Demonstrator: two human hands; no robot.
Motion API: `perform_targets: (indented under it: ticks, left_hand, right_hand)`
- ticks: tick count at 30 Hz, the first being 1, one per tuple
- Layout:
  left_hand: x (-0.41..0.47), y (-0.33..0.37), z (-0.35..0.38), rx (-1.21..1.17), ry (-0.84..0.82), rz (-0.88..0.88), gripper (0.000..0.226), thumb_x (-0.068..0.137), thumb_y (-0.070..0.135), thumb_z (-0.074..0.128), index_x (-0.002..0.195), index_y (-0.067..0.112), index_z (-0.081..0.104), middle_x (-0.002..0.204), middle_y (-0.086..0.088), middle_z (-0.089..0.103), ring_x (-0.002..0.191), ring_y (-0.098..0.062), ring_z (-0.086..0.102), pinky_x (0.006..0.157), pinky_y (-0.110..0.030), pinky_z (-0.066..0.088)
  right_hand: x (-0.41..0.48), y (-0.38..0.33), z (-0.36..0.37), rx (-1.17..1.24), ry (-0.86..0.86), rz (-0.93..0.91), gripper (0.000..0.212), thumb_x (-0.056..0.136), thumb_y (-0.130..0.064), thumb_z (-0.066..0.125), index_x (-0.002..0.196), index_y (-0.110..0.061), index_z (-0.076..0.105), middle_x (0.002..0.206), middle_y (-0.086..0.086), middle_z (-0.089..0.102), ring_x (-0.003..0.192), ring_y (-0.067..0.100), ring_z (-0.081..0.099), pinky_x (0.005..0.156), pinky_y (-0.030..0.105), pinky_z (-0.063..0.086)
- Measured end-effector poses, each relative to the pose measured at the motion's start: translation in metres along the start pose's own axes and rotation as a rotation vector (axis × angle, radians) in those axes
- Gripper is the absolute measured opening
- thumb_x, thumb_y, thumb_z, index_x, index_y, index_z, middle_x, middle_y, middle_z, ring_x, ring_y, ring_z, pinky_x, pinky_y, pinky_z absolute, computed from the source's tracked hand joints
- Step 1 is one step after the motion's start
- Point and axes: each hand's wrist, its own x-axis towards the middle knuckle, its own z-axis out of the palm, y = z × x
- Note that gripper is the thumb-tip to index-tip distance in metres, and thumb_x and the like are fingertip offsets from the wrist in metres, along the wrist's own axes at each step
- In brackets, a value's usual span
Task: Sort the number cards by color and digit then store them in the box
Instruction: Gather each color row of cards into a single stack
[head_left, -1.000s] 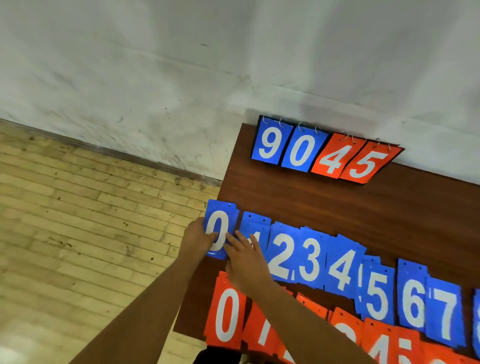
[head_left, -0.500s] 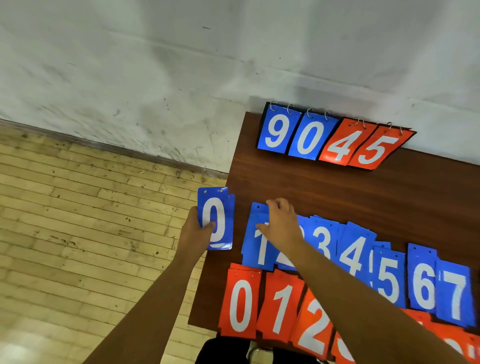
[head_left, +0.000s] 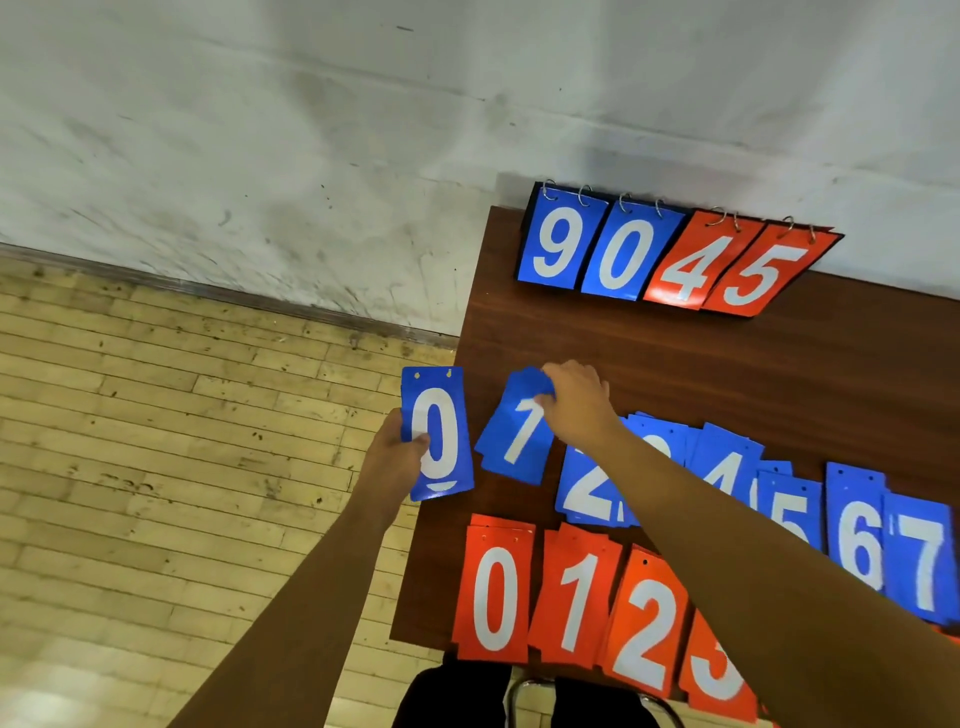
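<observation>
Head: left hand (head_left: 394, 460) holds blue 0 (head_left: 441, 415), right hand (head_left: 579, 402) blue 1 (head_left: 514, 441).

**Scuffed wall, plank floor, 1 dark table**

Far beyond the left hand (head_left: 395, 457) and its grip rises a whitish wall (head_left: 260, 130), scuffed and streaked with grey marks. A dark baseboard (head_left: 208, 291) runs along its foot, up and to the left of the grip. Directly left of and below the grip lies a floor (head_left: 156, 467) of narrow pale-yellow wooden planks, dotted with dark specks and brighter toward the lower left corner. Right of the grip, 1 red-brown wood-grain table (head_left: 675, 364) reaches back to the wall. Below the grip, past the table's near edge, a curved chrome tube (head_left: 514, 696) shows.
</observation>
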Motion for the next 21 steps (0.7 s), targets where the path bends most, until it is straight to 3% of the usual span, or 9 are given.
perform_targets:
  ticks: [3,5,7,9,12,16,19,21]
  left_hand:
    - [0.002,0.006,-0.005,0.046,0.045,0.030,0.026,0.096,0.013,0.059,0.121,0.018,0.056,0.110,-0.003,0.066,0.098,-0.026,0.066,0.076,-0.037,0.057]
    - [0.003,0.013,-0.006,0.054,0.061,0.069,0.029,0.094,0.010,0.061,0.122,0.017,0.056,0.109,-0.003,0.066,0.098,-0.026,0.066,0.073,-0.034,0.056]
    - [0.000,0.023,-0.004,0.050,0.042,0.107,0.038,0.091,0.007,0.062,0.126,0.018,0.052,0.106,-0.001,0.066,0.089,-0.019,0.067,0.064,-0.028,0.054]
    - [-0.005,0.036,0.001,0.062,-0.025,0.144,0.042,0.090,0.006,0.065,0.127,0.019,0.050,0.105,0.001,0.068,0.083,-0.012,0.068,0.063,-0.028,0.056]
    - [-0.016,0.050,0.017,0.043,-0.235,0.160,0.033,0.093,0.014,0.064,0.123,0.024,0.055,0.110,0.001,0.072,0.093,-0.018,0.072,0.079,-0.044,0.060]
    - [-0.042,0.060,0.040,-0.088,-0.492,0.131,0.029,0.098,0.016,0.055,0.127,0.020,0.056,0.118,-0.002,0.069,0.105,-0.021,0.069,0.087,-0.048,0.057]
    - [-0.053,0.060,0.053,-0.019,-0.538,0.176,0.032,0.097,0.017,0.057,0.129,0.020,0.053,0.121,-0.001,0.067,0.106,-0.020,0.068,0.088,-0.046,0.057]
    - [-0.056,0.058,0.060,0.017,-0.518,0.218,0.033,0.096,0.018,0.058,0.129,0.021,0.053,0.122,0.000,0.066,0.106,-0.017,0.068,0.088,-0.044,0.058]
  right_hand:
    - [-0.013,-0.002,-0.026,0.283,0.060,0.002,0.042,0.101,-0.017,0.049,0.141,-0.008,0.044,0.137,0.009,0.051,0.124,0.026,0.049,0.101,0.035,0.039]
    - [-0.024,-0.001,-0.043,0.393,0.056,-0.042,0.035,0.100,-0.016,0.051,0.135,-0.012,0.050,0.116,-0.002,0.056,0.094,0.014,0.059,0.079,0.029,0.044]
    - [-0.033,0.000,-0.058,0.383,0.003,-0.123,0.020,0.097,-0.014,0.056,0.117,-0.017,0.058,0.096,-0.006,0.059,0.069,0.008,0.057,0.065,0.030,0.044]
    - [-0.041,-0.001,-0.070,0.383,-0.102,-0.167,0.016,0.092,-0.013,0.063,0.105,-0.023,0.059,0.092,-0.008,0.063,0.076,0.006,0.062,0.065,0.025,0.047]
    - [-0.053,-0.002,-0.074,0.448,-0.162,-0.129,0.024,0.088,-0.013,0.069,0.107,-0.022,0.059,0.100,-0.006,0.066,0.089,0.008,0.065,0.070,0.020,0.050]
    - [-0.067,0.004,-0.064,0.463,0.099,-0.042,0.020,0.087,-0.014,0.068,0.104,-0.020,0.061,0.100,-0.003,0.065,0.085,0.013,0.064,0.067,0.023,0.054]
    - [-0.081,0.010,-0.056,0.592,0.221,0.043,0.022,0.090,-0.013,0.066,0.108,-0.022,0.057,0.104,-0.008,0.061,0.087,0.004,0.060,0.064,0.015,0.050]
    - [-0.088,0.014,-0.049,0.647,0.311,0.083,0.034,0.090,-0.016,0.067,0.120,-0.023,0.053,0.114,-0.010,0.054,0.097,0.002,0.055,0.073,0.014,0.050]
